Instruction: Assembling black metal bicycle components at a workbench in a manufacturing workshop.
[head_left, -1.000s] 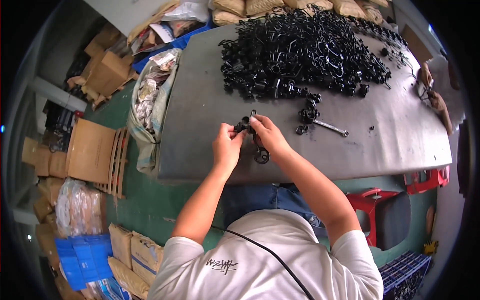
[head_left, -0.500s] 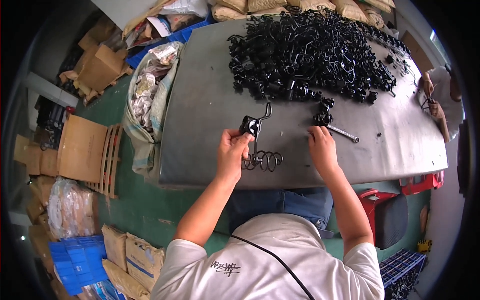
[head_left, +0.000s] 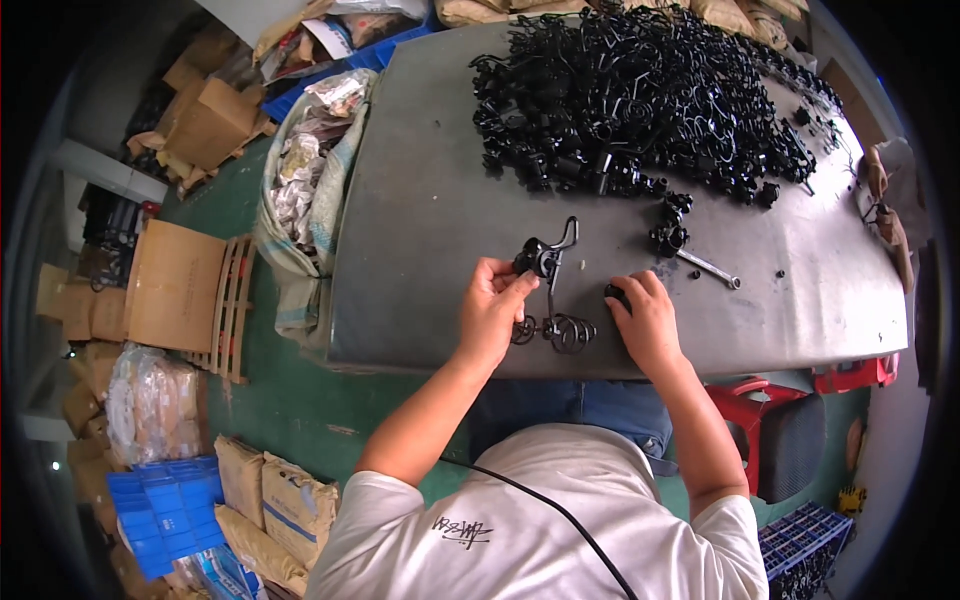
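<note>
My left hand (head_left: 490, 312) pinches a black metal bracket (head_left: 537, 258) with a round clamp-like body, lifted above the table. A bent wire hook rises from its upper end, and a thin rod runs down to black wire coils (head_left: 570, 334) near the table's front edge. To the right, my right hand (head_left: 648, 318) is closed, thumb and fingers around a small round black part (head_left: 615, 293), mostly hidden by them. Beyond that hand stand several small black clamp fittings (head_left: 670, 228), with a silver wrench (head_left: 712, 267) lying beside them.
A big heap of black wire-and-clamp parts (head_left: 640, 100) covers the table's (head_left: 400, 200) far side. Small black pieces (head_left: 780, 274) lie near the wrench. At the right edge are another person's hands (head_left: 885, 220). A woven sack (head_left: 345, 180) stands left; a red chair (head_left: 750, 400) is at lower right.
My right hand has drawn back from the fittings toward me and now holds a small black part. The bracket in my left hand has turned and tilted. The whole view has shifted slightly.
</note>
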